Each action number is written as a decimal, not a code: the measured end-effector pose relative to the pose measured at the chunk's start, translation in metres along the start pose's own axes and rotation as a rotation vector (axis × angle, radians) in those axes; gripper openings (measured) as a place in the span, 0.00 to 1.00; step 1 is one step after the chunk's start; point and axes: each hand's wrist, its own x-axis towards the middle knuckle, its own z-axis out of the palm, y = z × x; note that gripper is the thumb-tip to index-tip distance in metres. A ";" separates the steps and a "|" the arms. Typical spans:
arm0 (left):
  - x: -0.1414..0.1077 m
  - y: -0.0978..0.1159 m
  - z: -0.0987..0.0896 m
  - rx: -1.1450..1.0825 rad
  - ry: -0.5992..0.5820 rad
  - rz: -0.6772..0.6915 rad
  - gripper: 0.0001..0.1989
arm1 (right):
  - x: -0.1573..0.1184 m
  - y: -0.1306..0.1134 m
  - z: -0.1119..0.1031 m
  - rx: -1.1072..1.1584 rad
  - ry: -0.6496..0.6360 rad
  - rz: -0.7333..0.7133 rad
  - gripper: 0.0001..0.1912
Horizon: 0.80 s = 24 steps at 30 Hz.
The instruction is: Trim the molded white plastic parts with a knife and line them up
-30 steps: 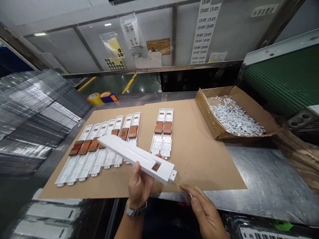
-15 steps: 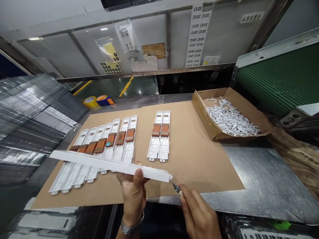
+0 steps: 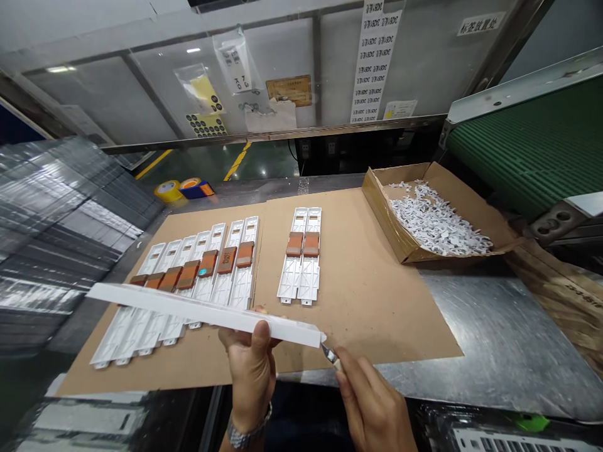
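My left hand (image 3: 252, 364) is closed around a long white plastic strip (image 3: 198, 314), held tilted above the cardboard, its far end reaching out to the left. Between the fingers and thumb of my right hand (image 3: 374, 398) is a small knife (image 3: 330, 356) with a light handle. Its blade tip meets, or nearly meets, the strip's right end. Behind the strip, several white ribbed plastic pieces (image 3: 242, 282) lie side by side with brown blocks across them. Two more such pieces (image 3: 300, 276) lie apart from that row, each under a brown block (image 3: 311, 243).
A cardboard box (image 3: 400, 235) with many small white scraps stands at the right, beside a green conveyor belt (image 3: 532, 138). Tape rolls (image 3: 193, 188) sit at the back left. A cardboard sheet (image 3: 377, 301) covers much of the metal table (image 3: 490, 339). Wrapped stacks (image 3: 70, 232) rise at the left.
My right hand has moved slightly left and up, bringing the knife's blade to the strip's right end. My left hand still holds the strip, nearly in the same place.
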 end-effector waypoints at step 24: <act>0.009 0.010 -0.033 0.078 -0.448 -0.397 0.22 | 0.012 0.040 -0.020 0.099 0.083 0.233 0.19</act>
